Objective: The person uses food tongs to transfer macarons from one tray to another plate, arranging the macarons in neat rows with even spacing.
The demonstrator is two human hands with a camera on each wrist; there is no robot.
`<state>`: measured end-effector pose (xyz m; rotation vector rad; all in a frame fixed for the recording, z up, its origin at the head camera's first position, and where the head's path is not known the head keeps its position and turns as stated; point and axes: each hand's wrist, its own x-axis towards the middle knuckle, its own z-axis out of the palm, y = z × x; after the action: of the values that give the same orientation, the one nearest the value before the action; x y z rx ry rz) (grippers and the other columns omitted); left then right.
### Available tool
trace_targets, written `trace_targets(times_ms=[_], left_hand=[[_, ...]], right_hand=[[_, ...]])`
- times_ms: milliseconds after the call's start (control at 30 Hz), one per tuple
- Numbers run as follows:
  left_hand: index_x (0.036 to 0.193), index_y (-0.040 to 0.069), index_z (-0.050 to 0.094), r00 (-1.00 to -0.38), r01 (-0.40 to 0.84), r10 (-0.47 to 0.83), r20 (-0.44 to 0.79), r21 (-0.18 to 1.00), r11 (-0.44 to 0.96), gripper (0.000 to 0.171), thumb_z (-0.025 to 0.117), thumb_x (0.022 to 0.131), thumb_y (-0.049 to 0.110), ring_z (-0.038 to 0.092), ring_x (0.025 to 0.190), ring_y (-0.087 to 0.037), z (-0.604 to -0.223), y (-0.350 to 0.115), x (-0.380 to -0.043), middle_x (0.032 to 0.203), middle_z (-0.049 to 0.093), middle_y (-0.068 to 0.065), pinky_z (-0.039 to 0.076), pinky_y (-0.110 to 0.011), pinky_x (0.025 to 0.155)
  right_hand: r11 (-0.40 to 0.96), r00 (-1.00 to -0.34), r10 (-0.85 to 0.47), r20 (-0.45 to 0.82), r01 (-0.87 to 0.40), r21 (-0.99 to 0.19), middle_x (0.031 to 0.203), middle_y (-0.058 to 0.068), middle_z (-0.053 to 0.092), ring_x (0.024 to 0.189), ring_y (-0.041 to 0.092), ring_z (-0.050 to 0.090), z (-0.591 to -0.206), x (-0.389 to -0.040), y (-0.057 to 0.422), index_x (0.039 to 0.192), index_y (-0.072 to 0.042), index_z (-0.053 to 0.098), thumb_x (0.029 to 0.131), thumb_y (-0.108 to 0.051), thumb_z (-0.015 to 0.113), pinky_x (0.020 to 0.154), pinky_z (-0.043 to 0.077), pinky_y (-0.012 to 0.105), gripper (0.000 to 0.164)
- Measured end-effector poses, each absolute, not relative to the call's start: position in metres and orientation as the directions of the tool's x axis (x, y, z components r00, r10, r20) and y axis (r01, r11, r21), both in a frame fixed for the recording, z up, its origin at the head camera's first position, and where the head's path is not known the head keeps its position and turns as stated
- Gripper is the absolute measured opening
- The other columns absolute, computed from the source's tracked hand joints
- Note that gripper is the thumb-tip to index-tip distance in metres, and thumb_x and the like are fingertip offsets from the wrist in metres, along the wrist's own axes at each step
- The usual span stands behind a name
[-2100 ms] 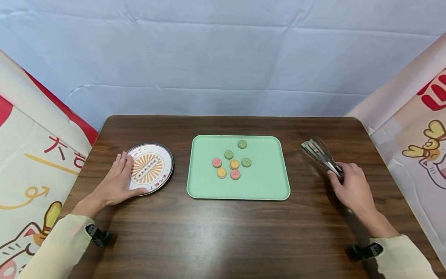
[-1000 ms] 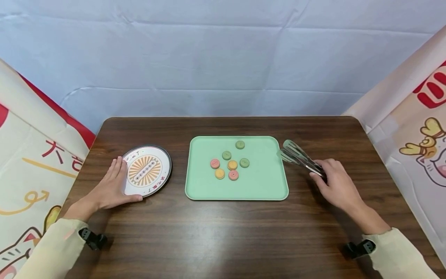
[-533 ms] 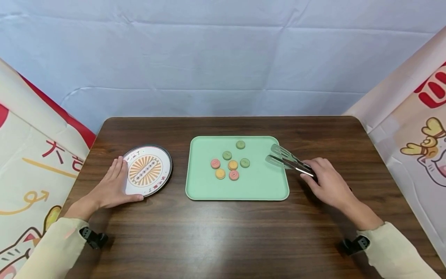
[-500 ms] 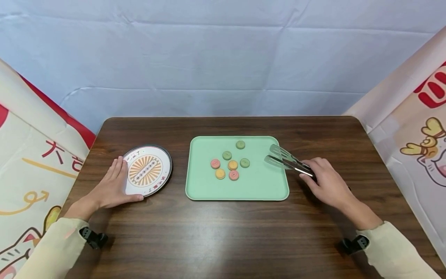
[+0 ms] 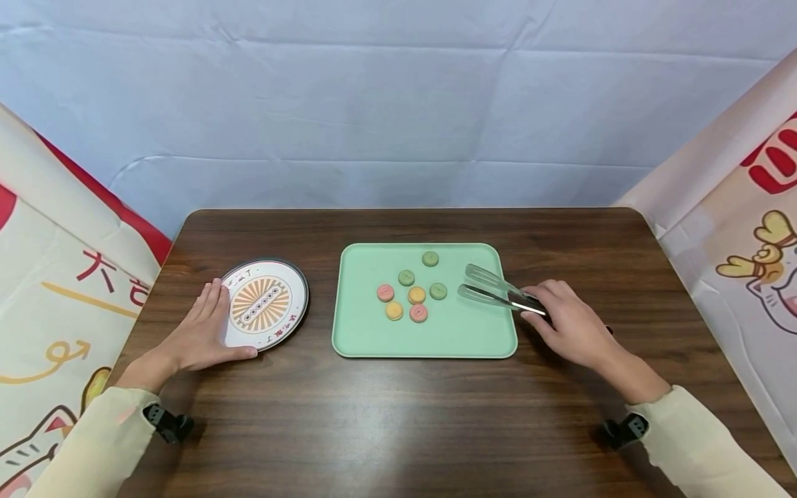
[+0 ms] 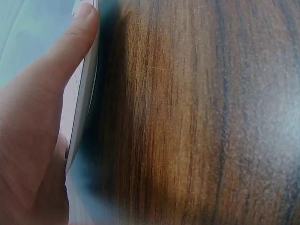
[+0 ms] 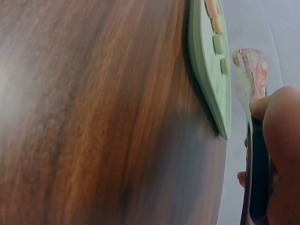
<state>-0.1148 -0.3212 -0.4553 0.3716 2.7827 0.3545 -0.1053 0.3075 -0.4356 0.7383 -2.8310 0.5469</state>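
On the mint-green tray [image 5: 479, 337] lie several small round macaron-like pieces: three green, among them a green piece [image 5: 438, 291], two yellow, such as a yellow piece [image 5: 394, 310], and two pink, such as a pink piece [image 5: 418, 313]. My right hand [image 5: 569, 325] grips metal tongs [image 5: 498, 289] by their dark handles. The two slotted tong heads [image 7: 253, 65] stand apart over the tray's right part, to the right of the pieces. My left hand [image 5: 193, 332], fingers straight, rests against the left side of a white patterned plate [image 5: 292, 301]; its thumb [image 6: 77, 37] touches the rim.
Everything stands on a dark wooden table [image 5: 373, 429] with rounded far corners. A pale cloth [image 5: 398, 104] hangs behind it, and printed cloths [image 5: 756, 270] hang at both sides. Each wrist bears a small black camera [image 5: 168, 423].
My right hand has brought the tongs leftward from the table over the tray, and their heads have spread apart. The left hand stays at the plate; the pieces have not moved.
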Motion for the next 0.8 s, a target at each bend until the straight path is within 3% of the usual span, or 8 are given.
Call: trace_targets(times_ms=[467,800], left_hand=[[0.154,-0.017,-0.005,-0.916,0.223,0.304,-0.262,0.298,0.928,0.140,0.073,0.077,0.070,-0.010,0.152,-0.049,-0.455,-0.322,-0.114,0.163,-0.014,-0.035,0.003,-0.059,0.123],[0.155,-0.016,-0.005,-0.914,0.222,0.306,-0.265,0.303,0.927,0.140,0.074,0.077,0.070,-0.010,0.152,-0.049,-0.454,-0.322,-0.115,0.163,-0.014,-0.034,0.006,-0.061,0.122]], right_hand=[[0.804,-0.854,-0.475,0.212,-0.519,-0.291,0.113,0.011,0.063,0.102,0.026,0.054,-0.438,-0.110,0.297,0.126,0.000,0.065,0.095,-0.013,0.073,0.079,0.049,0.045,0.035],[0.789,-0.842,-0.503,0.195,-0.540,-0.294,0.114,0.013,0.062,0.104,0.028,0.055,-0.441,-0.116,0.289,0.127,0.002,0.064,0.095,-0.014,0.072,0.083,0.050,0.047,0.038]])
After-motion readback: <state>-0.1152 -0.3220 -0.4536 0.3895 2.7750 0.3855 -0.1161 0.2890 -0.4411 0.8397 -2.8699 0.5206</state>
